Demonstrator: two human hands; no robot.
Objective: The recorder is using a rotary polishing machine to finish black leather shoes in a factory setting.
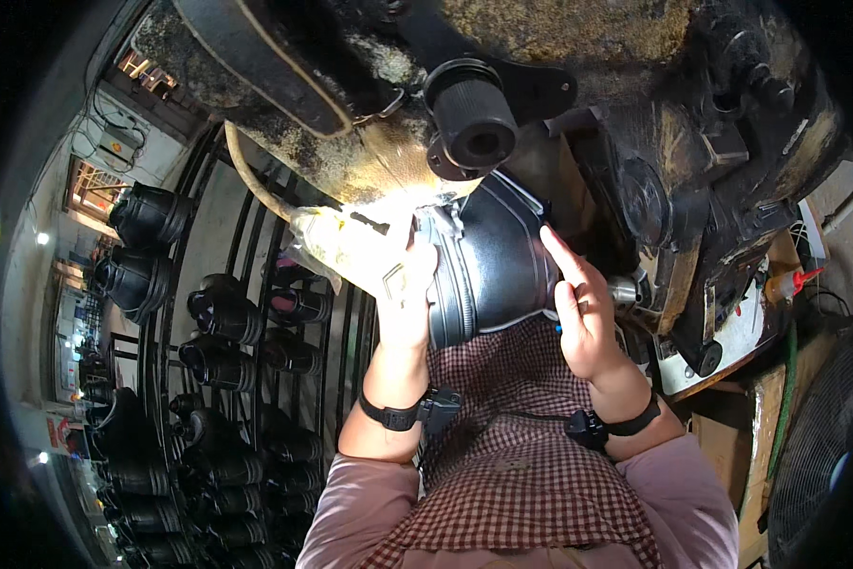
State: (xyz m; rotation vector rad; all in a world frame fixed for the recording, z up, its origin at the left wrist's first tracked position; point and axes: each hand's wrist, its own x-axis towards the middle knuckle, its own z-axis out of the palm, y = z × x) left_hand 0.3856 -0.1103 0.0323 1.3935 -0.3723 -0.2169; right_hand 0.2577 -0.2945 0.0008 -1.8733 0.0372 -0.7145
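Note:
A glossy black leather shoe [512, 266] is held up against the heavy, worn machine [389, 171], its ridged sole edge facing left. My left hand [415, 270] is closed on the sole side of the shoe; strong glare washes out part of it and its fingertips are hidden. On the other side, my right hand [583, 308] holds the shoe's upper, with the index finger stretched along the leather and the thumb bent beside it. The remaining right fingers are mostly hidden. Bright light covers the spot where shoe and machine meet.
Black racks [156, 379] with several dark shoes stand at the left. A black knob [474, 119] juts from the machine above the shoe. At the right are a red-tipped bottle [789, 284] on a white worktop [730, 332] and a fan [815, 465].

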